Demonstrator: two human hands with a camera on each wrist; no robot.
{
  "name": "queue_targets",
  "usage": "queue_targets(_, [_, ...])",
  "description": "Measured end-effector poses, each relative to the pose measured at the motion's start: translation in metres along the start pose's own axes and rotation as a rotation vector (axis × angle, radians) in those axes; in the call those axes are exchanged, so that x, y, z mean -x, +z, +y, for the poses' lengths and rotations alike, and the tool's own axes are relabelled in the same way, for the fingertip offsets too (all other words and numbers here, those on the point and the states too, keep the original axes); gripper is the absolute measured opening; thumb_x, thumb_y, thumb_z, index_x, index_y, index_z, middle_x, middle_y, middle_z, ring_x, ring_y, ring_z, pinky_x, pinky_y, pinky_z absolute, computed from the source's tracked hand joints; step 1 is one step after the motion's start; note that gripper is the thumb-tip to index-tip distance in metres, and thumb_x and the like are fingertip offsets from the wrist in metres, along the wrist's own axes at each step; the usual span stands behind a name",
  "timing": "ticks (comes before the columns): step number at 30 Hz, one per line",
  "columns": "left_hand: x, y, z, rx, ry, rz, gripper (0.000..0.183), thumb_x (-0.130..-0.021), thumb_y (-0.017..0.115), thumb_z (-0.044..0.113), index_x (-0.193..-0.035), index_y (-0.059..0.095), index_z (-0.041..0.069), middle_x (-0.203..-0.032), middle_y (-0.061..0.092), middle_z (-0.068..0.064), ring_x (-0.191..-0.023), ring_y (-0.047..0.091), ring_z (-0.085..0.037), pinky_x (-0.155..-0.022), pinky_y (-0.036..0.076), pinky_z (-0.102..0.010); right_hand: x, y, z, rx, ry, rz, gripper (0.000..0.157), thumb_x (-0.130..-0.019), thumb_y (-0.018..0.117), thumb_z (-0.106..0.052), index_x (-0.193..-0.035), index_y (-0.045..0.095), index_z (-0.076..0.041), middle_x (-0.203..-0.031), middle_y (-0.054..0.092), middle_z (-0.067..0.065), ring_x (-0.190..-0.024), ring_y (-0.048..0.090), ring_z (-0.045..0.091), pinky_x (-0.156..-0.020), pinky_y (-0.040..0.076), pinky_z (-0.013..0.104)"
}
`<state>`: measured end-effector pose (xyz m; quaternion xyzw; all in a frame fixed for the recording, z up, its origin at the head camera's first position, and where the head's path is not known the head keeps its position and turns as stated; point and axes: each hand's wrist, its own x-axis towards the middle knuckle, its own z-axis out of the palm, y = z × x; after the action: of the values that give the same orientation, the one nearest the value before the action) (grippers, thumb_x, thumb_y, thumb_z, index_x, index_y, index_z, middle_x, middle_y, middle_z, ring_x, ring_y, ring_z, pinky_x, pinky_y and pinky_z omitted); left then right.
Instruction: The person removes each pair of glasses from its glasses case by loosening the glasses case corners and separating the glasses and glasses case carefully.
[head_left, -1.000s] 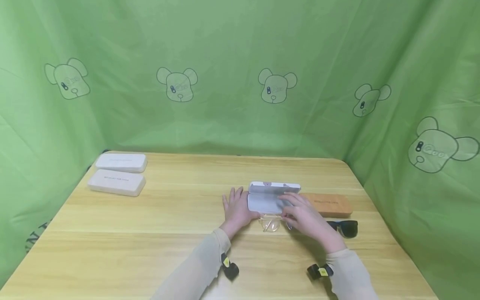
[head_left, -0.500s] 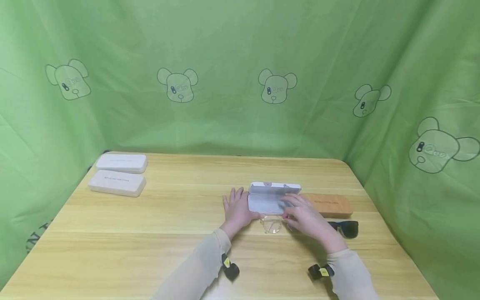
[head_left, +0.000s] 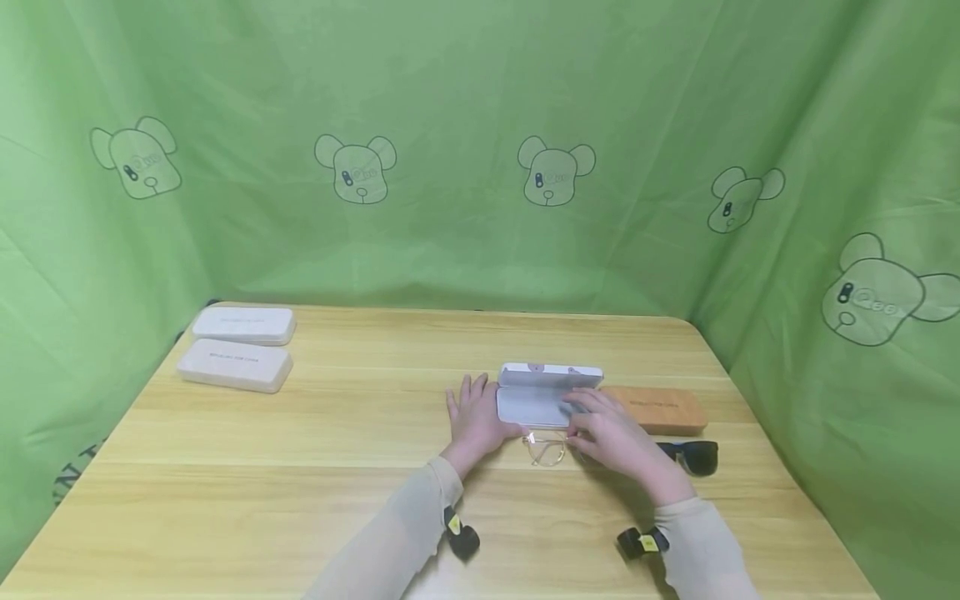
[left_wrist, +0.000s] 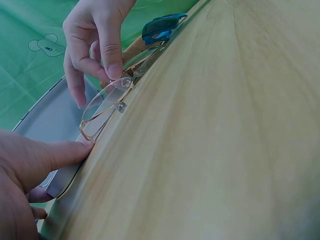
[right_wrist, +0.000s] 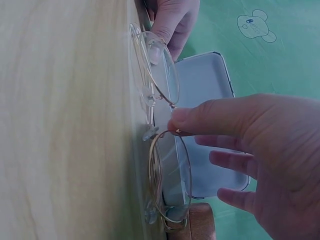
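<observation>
Thin gold-rimmed eyeglasses [head_left: 546,451] stand in front of an eyeglass case with its lid raised, whose grey interior [head_left: 525,406] shows. My right hand [head_left: 611,433] pinches the eyeglasses at the bridge between thumb and index finger; its other fingers reach over the case. In the right wrist view, both clear lenses of the eyeglasses [right_wrist: 170,175] hang beside the case's front wall, temples folded behind. My left hand [head_left: 476,421] lies at the case's left end with fingers spread. Its thumb [left_wrist: 70,152] extends along the case front, close to one lens rim.
An orange-brown case [head_left: 663,411] lies right of the open case, with dark sunglasses [head_left: 697,457] in front of it. Two pale cases [head_left: 234,365] lie at the far left of the wooden table [head_left: 247,483]. A green curtain [head_left: 450,258] surrounds the table's back and sides.
The eyeglasses have shifted very slightly to the right and their lenses have tilted a little. Both hands stay almost where they were, and the case remains in place.
</observation>
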<state>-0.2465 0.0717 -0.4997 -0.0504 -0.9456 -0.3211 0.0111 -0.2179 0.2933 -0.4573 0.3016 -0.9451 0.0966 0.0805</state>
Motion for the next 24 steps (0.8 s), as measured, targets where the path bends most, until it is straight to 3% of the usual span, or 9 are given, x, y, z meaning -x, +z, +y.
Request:
queue_targets(8, [0.002,-0.002,0.002,-0.009,0.003,-0.002,0.086,-0.063,0.086,0.050,-0.133,0.054,0.011,-0.153,0.041,-0.010,-0.148,0.024,-0.036,-0.120,0.009,-0.065,0.001,-0.003,0.000,-0.014,0.014,-0.018,0.008,-0.079,0.078,-0.021,-0.082,0.071,-0.020,-0.137,0.057,0.016,-0.132,0.047,0.040,-0.111,0.033,0.063])
queue_targets(24, [0.004,-0.004,0.002,0.018,0.003,-0.014,0.086,-0.063,0.086,0.049,-0.133,0.054,0.011,-0.154,0.040,-0.010,-0.149,0.022,-0.037,-0.120,0.008,-0.065,0.002,-0.018,-0.006,-0.014,-0.030,0.078,0.021,-0.080,0.078,-0.017,-0.098,0.071,-0.010,-0.128,0.062,0.016,-0.121,0.056,0.039,-0.103,0.044,0.060])
